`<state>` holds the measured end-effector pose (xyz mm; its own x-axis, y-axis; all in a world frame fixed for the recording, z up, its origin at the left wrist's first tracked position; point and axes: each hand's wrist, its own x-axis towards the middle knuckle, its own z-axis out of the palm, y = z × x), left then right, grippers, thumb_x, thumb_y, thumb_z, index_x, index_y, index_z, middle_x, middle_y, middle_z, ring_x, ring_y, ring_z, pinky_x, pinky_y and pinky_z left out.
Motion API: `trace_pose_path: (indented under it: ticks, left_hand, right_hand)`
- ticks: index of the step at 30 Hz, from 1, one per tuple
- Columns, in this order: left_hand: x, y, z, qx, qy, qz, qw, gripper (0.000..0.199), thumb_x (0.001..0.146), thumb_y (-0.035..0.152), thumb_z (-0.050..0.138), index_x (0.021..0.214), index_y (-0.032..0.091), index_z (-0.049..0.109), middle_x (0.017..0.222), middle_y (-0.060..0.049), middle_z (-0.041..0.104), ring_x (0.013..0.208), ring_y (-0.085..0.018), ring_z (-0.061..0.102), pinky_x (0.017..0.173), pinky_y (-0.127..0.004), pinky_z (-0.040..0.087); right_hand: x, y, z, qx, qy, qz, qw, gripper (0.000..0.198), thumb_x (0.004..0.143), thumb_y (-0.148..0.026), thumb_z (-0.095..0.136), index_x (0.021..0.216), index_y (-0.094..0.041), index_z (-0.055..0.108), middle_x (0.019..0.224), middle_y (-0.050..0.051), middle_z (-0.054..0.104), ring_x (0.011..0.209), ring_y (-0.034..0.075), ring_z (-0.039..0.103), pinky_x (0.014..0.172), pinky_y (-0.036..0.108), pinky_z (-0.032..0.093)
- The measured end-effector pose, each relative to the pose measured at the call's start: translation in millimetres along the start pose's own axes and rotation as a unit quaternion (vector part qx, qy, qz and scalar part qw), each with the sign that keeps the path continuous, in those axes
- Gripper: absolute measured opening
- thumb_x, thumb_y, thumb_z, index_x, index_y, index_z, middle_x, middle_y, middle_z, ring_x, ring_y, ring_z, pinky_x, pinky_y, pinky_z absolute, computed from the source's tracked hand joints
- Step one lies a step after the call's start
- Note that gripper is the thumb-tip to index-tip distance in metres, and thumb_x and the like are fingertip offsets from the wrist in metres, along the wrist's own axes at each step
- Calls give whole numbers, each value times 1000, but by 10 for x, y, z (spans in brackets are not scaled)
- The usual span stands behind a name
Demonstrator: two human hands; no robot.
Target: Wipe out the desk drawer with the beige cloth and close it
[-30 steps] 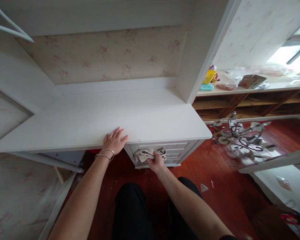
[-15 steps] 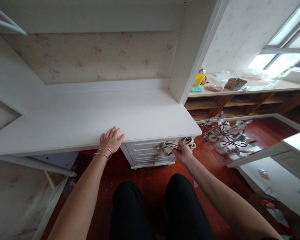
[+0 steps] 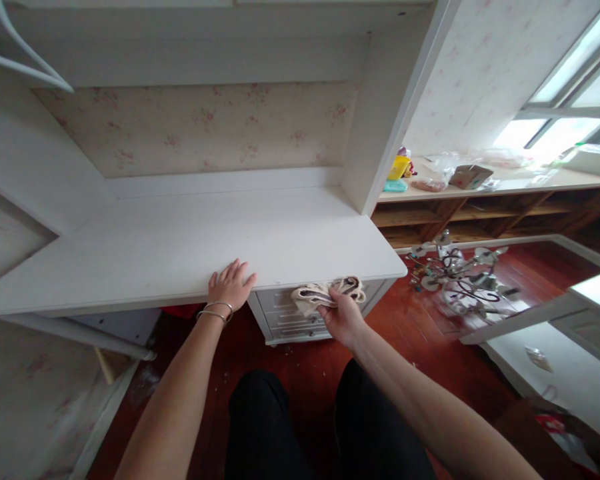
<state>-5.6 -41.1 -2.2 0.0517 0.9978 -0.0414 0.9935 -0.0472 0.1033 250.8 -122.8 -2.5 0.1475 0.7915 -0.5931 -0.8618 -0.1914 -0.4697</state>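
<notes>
My left hand [image 3: 231, 285] lies flat, fingers spread, on the front edge of a white desk top [image 3: 180, 240]; a thin bangle circles its wrist. My right hand [image 3: 341, 316] grips a crumpled beige cloth [image 3: 325, 293] and holds it against the desk's front edge, just above the white drawer unit [image 3: 285, 319] under the desk. My legs in black trousers show at the bottom of the view.
Flowered wallpaper backs the desk alcove. A white upright panel [image 3: 385, 113] bounds it on the right. Beyond are a wooden shelf [image 3: 480, 193] with boxes and bags, a metal chandelier [image 3: 455, 273] on the red wood floor, and a white panel [image 3: 555, 347] at right.
My right hand carried the cloth from the drawer fronts out to the right end of the desk, then back left and up to the desk's front edge. My left hand stayed put.
</notes>
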Motion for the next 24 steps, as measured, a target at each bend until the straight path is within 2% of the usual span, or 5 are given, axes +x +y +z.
trace_pose_path:
  ticks: [7, 12, 17, 21, 24]
  left_hand:
    - [-2, -10, 13, -8, 8, 5, 1000, 64, 93, 60, 18, 147, 29, 33, 158, -1, 21, 145, -21, 21, 117, -54, 14]
    - [-9, -12, 9, -8, 16, 9, 1000, 62, 93, 60, 20, 146, 30, 33, 158, -2, 22, 144, -21, 22, 117, -53, 15]
    - [-8, -8, 1, -7, 7, 8, 1000, 63, 93, 60, 19, 146, 30, 33, 158, -1, 22, 145, -21, 21, 117, -53, 16]
    - [-3, -2, -5, -6, 7, 5, 1000, 63, 93, 60, 20, 146, 30, 34, 158, -2, 21, 145, -21, 21, 117, -53, 15]
    - [-3, 6, -18, -7, 4, 4, 1000, 63, 93, 60, 19, 146, 29, 34, 158, -1, 20, 145, -21, 21, 117, -53, 15]
  right_hand:
    - [112, 923, 352, 31, -100, 132, 986, 21, 96, -12, 41, 108, -12, 59, 88, 7, 72, 78, 16, 69, 71, 29, 59]
    - [442, 1252, 194, 17, -69, 158, 985, 20, 96, -13, 40, 101, -11, 59, 84, 7, 72, 74, 16, 69, 68, 28, 58]
    - [787, 1069, -283, -2, 28, 119, 993, 18, 93, -11, 39, 88, -15, 56, 68, 2, 68, 58, 16, 66, 53, 25, 54]
    - [938, 593, -650, -15, 104, 55, 993, 18, 88, -5, 41, 80, -19, 50, 57, -5, 62, 45, 13, 59, 46, 21, 48]
    - [949, 183, -811, -21, 141, 10, 990, 21, 88, -3, 40, 77, -20, 46, 53, -7, 57, 41, 11, 56, 43, 18, 44]
